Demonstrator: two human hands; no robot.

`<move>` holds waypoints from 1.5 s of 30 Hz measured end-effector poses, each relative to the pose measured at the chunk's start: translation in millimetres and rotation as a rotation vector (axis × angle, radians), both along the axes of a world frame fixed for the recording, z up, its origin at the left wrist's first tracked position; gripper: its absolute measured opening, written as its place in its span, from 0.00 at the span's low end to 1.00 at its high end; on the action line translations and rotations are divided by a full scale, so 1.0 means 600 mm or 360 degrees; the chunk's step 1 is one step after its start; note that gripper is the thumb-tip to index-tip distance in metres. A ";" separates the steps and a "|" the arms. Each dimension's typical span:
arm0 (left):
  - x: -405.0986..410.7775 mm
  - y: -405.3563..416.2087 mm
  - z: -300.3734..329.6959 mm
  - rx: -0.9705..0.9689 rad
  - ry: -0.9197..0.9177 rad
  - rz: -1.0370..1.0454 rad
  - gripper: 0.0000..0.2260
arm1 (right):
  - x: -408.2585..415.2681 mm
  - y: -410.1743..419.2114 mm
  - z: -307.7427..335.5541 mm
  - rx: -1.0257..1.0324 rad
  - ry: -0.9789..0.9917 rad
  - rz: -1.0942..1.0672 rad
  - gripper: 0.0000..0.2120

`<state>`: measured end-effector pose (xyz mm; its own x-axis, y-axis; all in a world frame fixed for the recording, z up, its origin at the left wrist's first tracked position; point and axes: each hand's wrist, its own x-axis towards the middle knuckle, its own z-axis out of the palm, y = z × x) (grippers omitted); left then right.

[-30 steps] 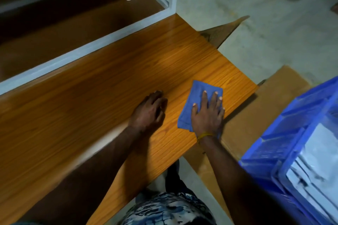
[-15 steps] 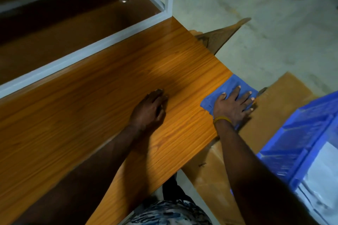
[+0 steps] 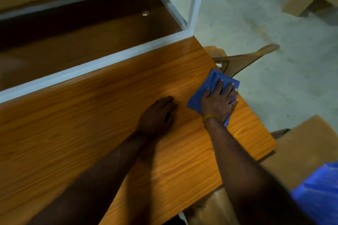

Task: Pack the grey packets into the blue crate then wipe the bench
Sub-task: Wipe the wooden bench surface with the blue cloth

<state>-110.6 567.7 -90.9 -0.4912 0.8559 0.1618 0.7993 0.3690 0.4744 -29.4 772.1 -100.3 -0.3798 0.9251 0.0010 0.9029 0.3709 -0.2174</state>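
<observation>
My right hand (image 3: 219, 102) presses flat, fingers spread, on a folded blue cloth (image 3: 213, 80) near the right end of the orange wooden bench (image 3: 91, 124). My left hand (image 3: 157, 117) rests on the bench top just left of the cloth, holding nothing. A corner of the blue crate (image 3: 318, 192) shows at the lower right; the grey packets are out of view.
A white-framed lower shelf (image 3: 91, 65) runs along the bench's far edge. A brown cardboard flap (image 3: 247, 58) sticks out past the bench's right end. Cardboard boxes (image 3: 309, 150) stand beside the crate, another box (image 3: 300, 2) on the concrete floor.
My right hand slid the cloth from the bench's near right corner out to the right edge, then up toward the far right end. My left hand stayed planted.
</observation>
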 end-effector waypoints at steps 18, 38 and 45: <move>-0.020 0.013 -0.016 0.0175 0.0005 0.0078 0.14 | -0.273 0.100 0.009 0.0022 -0.0083 0.1193 0.29; 0.093 -0.254 0.021 -0.0052 -0.0177 0.0445 0.21 | -0.109 -0.121 0.021 0.0082 -0.0269 0.2313 0.30; 0.164 -0.380 0.023 -0.0013 -0.0132 0.0606 0.18 | 0.004 -0.236 0.035 0.0085 -0.0381 0.2166 0.30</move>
